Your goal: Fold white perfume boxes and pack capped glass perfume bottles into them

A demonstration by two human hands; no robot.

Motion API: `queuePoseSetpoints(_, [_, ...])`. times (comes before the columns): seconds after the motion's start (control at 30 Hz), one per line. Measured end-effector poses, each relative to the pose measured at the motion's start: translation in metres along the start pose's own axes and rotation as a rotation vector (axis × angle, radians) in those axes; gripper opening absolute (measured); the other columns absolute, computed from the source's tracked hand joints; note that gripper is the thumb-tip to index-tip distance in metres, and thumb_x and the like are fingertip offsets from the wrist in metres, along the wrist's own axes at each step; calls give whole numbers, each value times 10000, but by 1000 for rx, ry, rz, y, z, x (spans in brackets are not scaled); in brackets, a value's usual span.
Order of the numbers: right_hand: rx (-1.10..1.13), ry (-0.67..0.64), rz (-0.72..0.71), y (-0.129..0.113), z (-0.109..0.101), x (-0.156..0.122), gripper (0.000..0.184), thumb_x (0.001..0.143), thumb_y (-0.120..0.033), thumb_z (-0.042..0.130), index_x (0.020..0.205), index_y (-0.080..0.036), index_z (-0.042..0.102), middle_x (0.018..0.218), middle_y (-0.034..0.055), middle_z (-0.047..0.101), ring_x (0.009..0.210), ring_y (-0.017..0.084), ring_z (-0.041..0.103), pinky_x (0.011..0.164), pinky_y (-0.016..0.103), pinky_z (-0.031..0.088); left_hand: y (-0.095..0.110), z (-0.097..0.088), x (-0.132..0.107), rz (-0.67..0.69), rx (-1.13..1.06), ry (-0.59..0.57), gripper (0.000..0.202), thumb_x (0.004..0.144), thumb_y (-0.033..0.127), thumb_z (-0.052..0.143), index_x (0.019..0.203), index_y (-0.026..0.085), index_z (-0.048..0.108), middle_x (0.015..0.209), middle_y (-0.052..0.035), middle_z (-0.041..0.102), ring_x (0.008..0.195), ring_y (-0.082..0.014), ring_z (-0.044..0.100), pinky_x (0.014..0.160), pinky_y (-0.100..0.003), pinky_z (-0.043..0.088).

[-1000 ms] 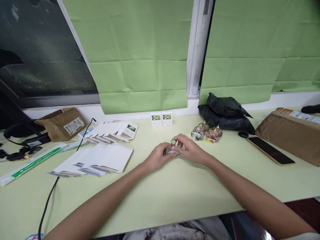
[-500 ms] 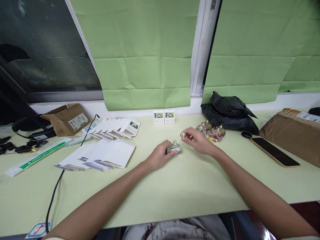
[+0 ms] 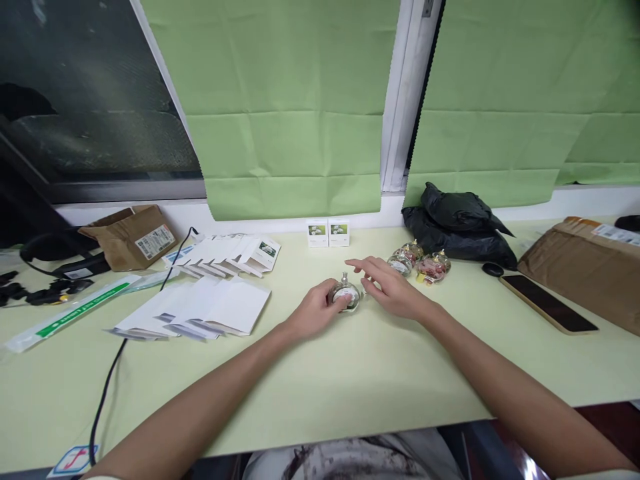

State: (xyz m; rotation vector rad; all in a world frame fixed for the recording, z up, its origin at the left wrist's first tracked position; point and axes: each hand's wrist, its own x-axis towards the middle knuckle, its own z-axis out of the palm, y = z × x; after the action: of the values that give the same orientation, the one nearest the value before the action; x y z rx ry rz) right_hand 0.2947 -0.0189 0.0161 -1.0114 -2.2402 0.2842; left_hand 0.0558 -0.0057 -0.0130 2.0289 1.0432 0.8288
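Observation:
My left hand (image 3: pixel 316 309) is closed around a small round glass perfume bottle (image 3: pixel 345 294), its thumb across the front. The bottle stands tilted slightly, its narrow silvery neck pointing up and a pale label on its face. My right hand (image 3: pixel 389 285) is just to the right of the bottle, fingers stretched toward the neck and apart from each other. A small pale piece shows below its thumb, too small to make out. Behind that hand, several similar bottles (image 3: pixel 434 267) with pink and gold tones lie in a cluster.
Folded white cartons (image 3: pixel 235 303) lie at left in two rows. Two small white boxes (image 3: pixel 328 233) stand by the wall. An opened brown box (image 3: pixel 133 238), a black cable, black bags (image 3: pixel 460 227), a phone (image 3: pixel 550 303) and a large brown parcel (image 3: pixel 590 267) surround the work area.
My right hand has lowered slightly toward the bottle, and its fingers, earlier pinched on a small pale cap, are now stretched out. The bottle has been turned more upright, its label facing me.

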Motion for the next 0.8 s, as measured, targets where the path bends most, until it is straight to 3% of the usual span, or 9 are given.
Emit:
queuePoseSetpoints(0.17, [52, 0, -128, -5, 6, 1, 405, 1085, -224, 404, 1455, -315, 542, 1186, 88, 669, 1107, 244, 613, 972, 420, 516, 22, -11, -6, -53, -307, -215, 383, 952, 541, 616, 964, 158, 631, 865, -27, 592, 785, -171, 544, 700, -280, 461])
queuePoseSetpoints(0.27, [88, 18, -145, -4, 9, 1, 374, 1095, -265, 401, 1437, -301, 548, 1164, 97, 681, 1075, 247, 634, 939, 425, 536, 32, -17, -7, -103, -424, -301, 358, 936, 511, 650, 935, 153, 648, 837, -19, 575, 753, -148, 519, 669, -251, 442])
queuePoseSetpoints(0.5, [60, -5, -194, -10, 7, 0, 331, 1101, -256, 385, 1379, -280, 563, 1143, 105, 661, 1074, 245, 630, 928, 399, 524, 21, -23, -5, -264, -574, -283, 388, 839, 513, 748, 964, 154, 672, 855, -23, 583, 762, -150, 512, 623, -236, 421])
queuePoseSetpoints(0.8, [-133, -65, -226, -14, 5, 2, 186, 1095, -252, 403, 1166, -226, 573, 993, 89, 613, 951, 251, 574, 825, 391, 495, 12, -19, -1, -338, -622, -334, 445, 788, 550, 787, 872, 144, 627, 757, -8, 534, 667, -121, 466, 534, -218, 342])
